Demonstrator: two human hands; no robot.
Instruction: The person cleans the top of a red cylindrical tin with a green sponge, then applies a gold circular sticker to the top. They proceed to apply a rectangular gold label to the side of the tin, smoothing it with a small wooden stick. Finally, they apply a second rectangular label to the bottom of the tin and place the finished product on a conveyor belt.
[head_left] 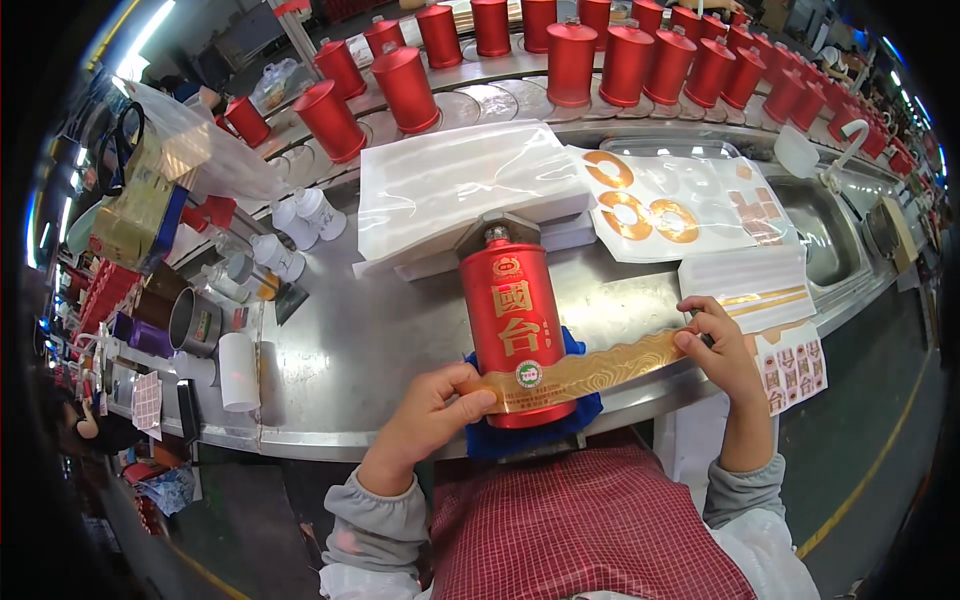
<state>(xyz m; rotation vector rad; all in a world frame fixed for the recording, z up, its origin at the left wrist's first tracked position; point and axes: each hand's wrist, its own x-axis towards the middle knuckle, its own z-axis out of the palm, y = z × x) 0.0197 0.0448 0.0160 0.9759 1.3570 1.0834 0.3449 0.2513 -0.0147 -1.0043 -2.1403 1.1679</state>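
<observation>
A red bottle (508, 300) with gold characters lies in front of me, its neck away from me against a dark angular holder (468, 237). Beneath its near end is a blue cloth (588, 408). A long gold label strip (610, 367) with a wavy pattern runs across the bottle's lower part and stretches off to the right. My left hand (440, 408) presses the strip's left end against the bottle's side, thumb on top. Out to the right, my right hand (722, 350) pinches the strip's other end, holding it away from the bottle.
Several red bottles (628, 65) stand along a curved conveyor (480, 103) at the back. White label sheets (460, 185) and a sheet with orange rings (690, 205) lie behind the bottle. A sink (830, 235) is at right; white cups (320, 213) and a paper roll (238, 370) stand left.
</observation>
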